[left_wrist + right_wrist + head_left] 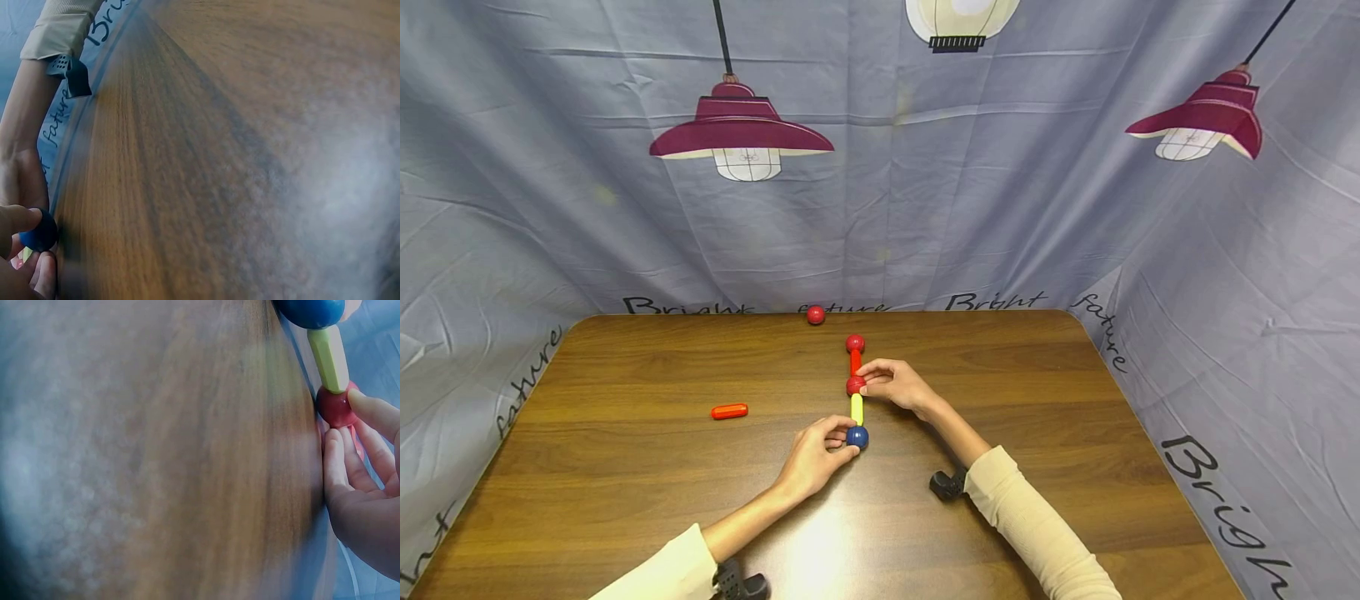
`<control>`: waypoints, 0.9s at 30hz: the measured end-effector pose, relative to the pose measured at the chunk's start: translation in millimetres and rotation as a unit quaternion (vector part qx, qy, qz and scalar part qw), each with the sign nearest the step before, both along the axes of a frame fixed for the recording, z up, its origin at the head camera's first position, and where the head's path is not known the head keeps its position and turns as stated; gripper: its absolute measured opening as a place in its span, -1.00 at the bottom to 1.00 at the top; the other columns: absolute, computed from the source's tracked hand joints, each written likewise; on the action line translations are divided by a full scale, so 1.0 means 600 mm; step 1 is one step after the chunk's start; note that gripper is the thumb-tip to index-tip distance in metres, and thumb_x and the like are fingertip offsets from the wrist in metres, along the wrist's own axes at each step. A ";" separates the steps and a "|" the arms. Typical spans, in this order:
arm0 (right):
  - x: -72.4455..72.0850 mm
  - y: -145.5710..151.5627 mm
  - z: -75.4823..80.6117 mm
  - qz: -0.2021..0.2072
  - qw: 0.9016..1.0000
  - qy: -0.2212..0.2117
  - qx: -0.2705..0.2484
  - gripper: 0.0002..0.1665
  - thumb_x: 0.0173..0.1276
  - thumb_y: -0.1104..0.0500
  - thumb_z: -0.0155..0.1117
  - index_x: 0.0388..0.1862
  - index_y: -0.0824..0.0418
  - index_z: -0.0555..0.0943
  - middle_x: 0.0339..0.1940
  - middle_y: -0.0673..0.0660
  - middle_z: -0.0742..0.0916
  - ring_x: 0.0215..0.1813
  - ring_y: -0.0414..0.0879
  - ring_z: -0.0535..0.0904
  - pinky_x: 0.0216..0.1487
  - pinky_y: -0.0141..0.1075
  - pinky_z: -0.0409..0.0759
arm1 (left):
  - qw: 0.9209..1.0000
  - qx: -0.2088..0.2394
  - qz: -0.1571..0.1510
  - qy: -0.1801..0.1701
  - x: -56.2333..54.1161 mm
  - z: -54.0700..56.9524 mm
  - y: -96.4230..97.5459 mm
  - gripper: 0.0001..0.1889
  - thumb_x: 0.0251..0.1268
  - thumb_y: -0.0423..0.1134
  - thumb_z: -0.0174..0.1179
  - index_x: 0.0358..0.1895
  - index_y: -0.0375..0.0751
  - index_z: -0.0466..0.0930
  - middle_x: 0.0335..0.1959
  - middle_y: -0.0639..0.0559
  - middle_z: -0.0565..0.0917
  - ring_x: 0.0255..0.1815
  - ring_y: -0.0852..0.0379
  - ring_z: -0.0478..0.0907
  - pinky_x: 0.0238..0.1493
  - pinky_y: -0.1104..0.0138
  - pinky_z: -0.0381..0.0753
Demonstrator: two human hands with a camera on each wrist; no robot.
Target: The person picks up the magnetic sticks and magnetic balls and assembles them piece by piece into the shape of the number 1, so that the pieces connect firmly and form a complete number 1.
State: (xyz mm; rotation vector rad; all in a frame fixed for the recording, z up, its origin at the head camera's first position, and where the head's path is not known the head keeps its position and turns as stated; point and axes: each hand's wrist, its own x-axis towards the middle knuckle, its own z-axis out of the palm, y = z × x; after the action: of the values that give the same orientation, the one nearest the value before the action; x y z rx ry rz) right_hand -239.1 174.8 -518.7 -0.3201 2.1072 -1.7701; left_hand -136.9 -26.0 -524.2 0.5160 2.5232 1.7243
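Observation:
A straight chain lies on the wooden table: a far red ball (pixel 855 342), a red rod (pixel 855 362), a middle red ball (pixel 854 385), a yellow rod (pixel 857 408) and a blue ball (pixel 857 437). My left hand (pixel 817 454) pinches the blue ball between thumb and fingers. The right hand (pixel 901 388) holds the middle red ball, its thumb on the near side and fingers beyond. In the right wrist view the yellow rod (pixel 329 359) meets both the blue ball (pixel 312 309) and the red ball (pixel 336 407). The left wrist view shows the blue ball (pixel 40 232) in my fingers.
A loose orange-red rod (pixel 730 411) lies on the left part of the wooden table (pixel 625 483). Another red ball (pixel 816 315) sits at the table's back edge. A printed curtain (pixel 880 208) hangs behind and at the sides.

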 end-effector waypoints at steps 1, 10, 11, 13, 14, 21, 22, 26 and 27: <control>0.000 0.000 0.000 0.001 1.000 0.001 -0.001 -0.62 0.26 0.41 0.39 0.06 0.45 0.60 -0.14 0.21 0.74 -0.09 -0.08 0.67 -0.04 -0.34 0.63 | 1.000 0.001 0.000 -0.002 0.000 0.000 -0.001 -0.67 0.11 -0.50 0.42 -0.03 -0.34 0.66 -0.14 -0.14 0.67 -0.13 -0.03 0.67 -0.06 0.29 0.68; 0.000 0.000 0.000 -0.001 1.000 0.001 -0.001 -0.60 0.27 0.40 0.39 0.08 0.47 0.59 -0.09 0.30 0.73 -0.08 -0.06 0.66 -0.04 -0.36 0.62 | 1.000 0.013 0.007 -0.007 -0.002 -0.001 -0.016 -0.65 0.13 -0.48 0.42 0.02 -0.37 0.65 -0.06 -0.19 0.69 -0.07 -0.11 0.66 0.00 0.21 0.67; 0.000 0.000 0.001 -0.001 1.000 0.000 0.000 -0.60 0.27 0.40 0.39 0.09 0.48 0.59 -0.08 0.32 0.72 -0.08 -0.06 0.66 -0.04 -0.36 0.62 | 1.000 0.012 0.009 -0.005 -0.002 0.000 -0.020 -0.65 0.13 -0.47 0.42 0.02 -0.37 0.65 -0.05 -0.19 0.69 -0.07 -0.12 0.66 0.00 0.19 0.67; 0.001 0.000 0.000 -0.001 1.000 0.001 0.000 -0.59 0.28 0.40 0.39 0.10 0.49 0.58 -0.07 0.35 0.72 -0.08 -0.07 0.66 -0.05 -0.37 0.62 | 1.000 0.007 0.014 0.004 -0.003 0.002 -0.028 -0.64 0.13 -0.47 0.43 0.03 -0.37 0.65 -0.05 -0.19 0.69 -0.06 -0.11 0.65 0.00 0.17 0.67; 0.001 0.000 0.000 -0.001 1.000 0.000 0.001 -0.58 0.28 0.40 0.38 0.10 0.49 0.58 -0.06 0.36 0.71 -0.08 -0.07 0.66 -0.06 -0.38 0.61 | 1.000 0.002 0.016 0.011 -0.004 0.003 -0.033 -0.64 0.13 -0.47 0.43 0.03 -0.38 0.65 -0.06 -0.19 0.69 -0.06 -0.11 0.65 0.00 0.17 0.66; 0.012 -0.004 0.028 0.007 1.000 0.001 0.013 -0.61 0.29 0.45 0.32 0.09 0.56 0.55 -0.06 0.43 0.69 -0.08 -0.02 0.66 -0.07 -0.36 0.63 | 0.995 -0.048 0.048 0.068 -0.017 0.011 -0.084 -0.60 0.08 -0.45 0.47 0.04 -0.35 0.66 -0.04 -0.15 0.70 -0.03 -0.09 0.65 0.02 0.13 0.65; 0.016 -0.005 0.036 0.008 1.000 0.002 0.011 -0.61 0.29 0.46 0.32 0.09 0.57 0.54 -0.07 0.43 0.69 -0.07 -0.02 0.66 -0.05 -0.33 0.63 | 0.995 -0.054 0.052 0.073 -0.019 0.013 -0.094 -0.59 0.09 -0.44 0.47 0.06 -0.34 0.65 -0.03 -0.15 0.69 -0.02 -0.10 0.65 0.03 0.11 0.65; 0.023 -0.006 0.049 0.008 1.000 0.002 0.007 -0.62 0.29 0.46 0.31 0.08 0.58 0.54 -0.07 0.44 0.69 -0.08 -0.03 0.66 0.00 -0.25 0.64 | 0.989 -0.087 0.072 0.091 -0.026 0.018 -0.132 -0.57 0.11 -0.39 0.47 0.09 -0.30 0.65 0.03 -0.14 0.68 0.03 -0.15 0.63 0.04 0.03 0.63; 0.022 -0.006 0.048 0.007 1.000 0.002 0.007 -0.62 0.29 0.46 0.31 0.08 0.58 0.54 -0.07 0.44 0.69 -0.08 -0.04 0.66 0.01 -0.24 0.64 | 0.988 -0.094 0.078 0.096 -0.028 0.019 -0.142 -0.57 0.13 -0.39 0.46 0.10 -0.29 0.65 0.04 -0.15 0.67 0.03 -0.17 0.63 0.03 0.00 0.63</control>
State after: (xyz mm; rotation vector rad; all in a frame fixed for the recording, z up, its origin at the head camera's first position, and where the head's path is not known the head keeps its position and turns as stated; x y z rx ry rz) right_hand -225.7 171.1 -489.9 -0.3339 2.1135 -1.7469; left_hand -153.5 -111.1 -512.8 0.5057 2.8956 1.5245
